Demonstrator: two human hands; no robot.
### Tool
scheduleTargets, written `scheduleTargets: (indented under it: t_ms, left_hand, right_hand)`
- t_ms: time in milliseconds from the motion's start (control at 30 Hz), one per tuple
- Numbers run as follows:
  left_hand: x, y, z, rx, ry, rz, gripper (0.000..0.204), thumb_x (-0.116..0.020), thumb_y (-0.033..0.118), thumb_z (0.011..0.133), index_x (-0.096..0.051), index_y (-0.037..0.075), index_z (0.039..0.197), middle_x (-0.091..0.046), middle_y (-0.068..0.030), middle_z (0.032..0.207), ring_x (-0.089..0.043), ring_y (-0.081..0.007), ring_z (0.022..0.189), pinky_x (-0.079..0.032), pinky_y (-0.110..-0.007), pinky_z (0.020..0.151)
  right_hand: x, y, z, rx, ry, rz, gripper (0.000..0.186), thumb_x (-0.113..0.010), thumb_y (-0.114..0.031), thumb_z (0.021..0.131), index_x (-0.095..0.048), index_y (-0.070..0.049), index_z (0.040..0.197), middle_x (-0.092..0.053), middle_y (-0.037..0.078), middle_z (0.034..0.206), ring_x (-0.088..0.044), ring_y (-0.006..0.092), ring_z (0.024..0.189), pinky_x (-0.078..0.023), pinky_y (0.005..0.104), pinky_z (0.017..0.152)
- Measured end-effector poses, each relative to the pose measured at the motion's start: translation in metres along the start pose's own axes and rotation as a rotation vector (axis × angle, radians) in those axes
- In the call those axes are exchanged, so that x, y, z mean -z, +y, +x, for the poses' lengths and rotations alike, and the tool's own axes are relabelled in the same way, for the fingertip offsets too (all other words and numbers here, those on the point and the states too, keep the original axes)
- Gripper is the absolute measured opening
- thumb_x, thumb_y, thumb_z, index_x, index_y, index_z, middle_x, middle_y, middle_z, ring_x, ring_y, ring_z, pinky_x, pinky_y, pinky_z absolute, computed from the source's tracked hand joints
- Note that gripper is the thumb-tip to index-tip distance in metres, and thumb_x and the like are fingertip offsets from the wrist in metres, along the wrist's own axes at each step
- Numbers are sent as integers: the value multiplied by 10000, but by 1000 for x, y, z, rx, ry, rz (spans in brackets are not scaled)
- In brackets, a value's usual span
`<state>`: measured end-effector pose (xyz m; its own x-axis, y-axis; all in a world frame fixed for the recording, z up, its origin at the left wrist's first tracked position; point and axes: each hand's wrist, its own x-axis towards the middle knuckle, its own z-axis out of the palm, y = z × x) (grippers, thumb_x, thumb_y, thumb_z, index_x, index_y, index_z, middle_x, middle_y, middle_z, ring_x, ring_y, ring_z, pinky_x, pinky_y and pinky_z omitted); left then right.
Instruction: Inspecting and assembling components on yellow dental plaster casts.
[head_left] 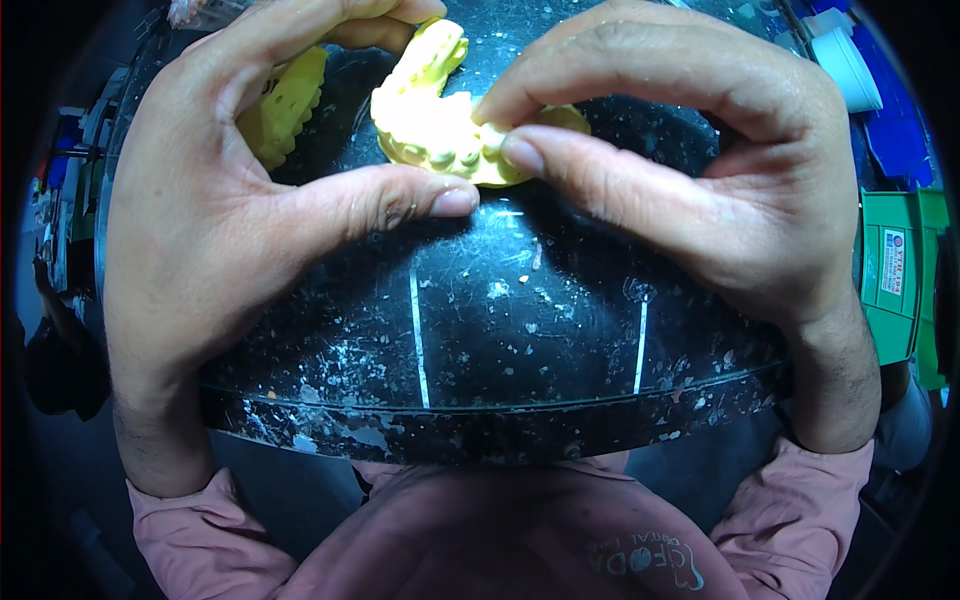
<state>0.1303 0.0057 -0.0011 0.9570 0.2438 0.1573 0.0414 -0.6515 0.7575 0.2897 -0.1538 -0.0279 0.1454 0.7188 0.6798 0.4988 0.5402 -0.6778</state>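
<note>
A yellow dental cast (pixel 425 110), curved like a horseshoe with a row of teeth, is held above the dark worktop. My left hand (pixel 230 170) grips it, with the thumb along its near edge and the fingertips at its far end. The thumb and forefinger of my right hand (pixel 690 140) pinch a small pale tooth piece (pixel 493 140) at the cast's right side. Whether that piece is loose or fixed to the cast, I cannot tell. Behind my left hand, partly hidden, is a second yellow cast (pixel 285 110).
The black worktop (pixel 520 330) is scuffed and spotted with white residue, and two white strips run toward its curved near edge. On the right are a pale cup (pixel 845 70), blue items (pixel 895 130) and green bins (pixel 890 270). A clear plastic bag (pixel 200 12) lies at the far left.
</note>
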Motion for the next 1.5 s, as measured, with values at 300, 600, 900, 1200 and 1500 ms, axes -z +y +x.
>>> scheduleTargets:
  t_ms: [300,600,900,1200,1500]
  left_hand:
    - [7,-17,-4,-188,-18,130,834,-891,50,643,-511,-7,1384,-600,-111,1336,-571,-220,1252,-473,-346,1057]
    - [31,0,8,-290,-112,291,988,-941,227,547,-506,30,1412,-573,-102,1387,-515,-244,1318,-359,-405,1141]
    - [83,-6,19,40,-260,28,701,-762,275,822,-506,-36,1395,-614,-180,1308,-616,-273,1195,-451,-396,1072]
    - [67,-30,29,164,-300,-1134,706,-297,345,977,-217,-123,1498,-456,-362,1403,-625,-413,1148,-559,-442,925]
    - [63,-31,25,380,-56,-856,575,-351,262,979,-418,-113,1409,-575,-224,1316,-632,-278,1116,-551,-376,918]
  right_hand:
    - [10,-16,8,-5,-18,-147,153,-736,25,813,-716,60,961,-738,151,925,-720,192,841,-561,289,809]
    - [31,-10,6,-120,-118,-98,139,-674,-35,867,-627,52,964,-659,115,869,-641,152,792,-514,262,743]
    - [25,-26,6,-418,-41,-138,190,-517,-153,986,-565,30,966,-543,47,854,-523,116,790,-441,256,751]
    - [21,-24,2,-471,48,-54,136,-689,-26,889,-635,-9,1013,-649,51,1005,-644,116,966,-509,289,906]
    - [23,-19,10,-443,88,154,186,-718,-44,891,-646,2,1057,-683,76,1005,-666,131,960,-540,287,893]
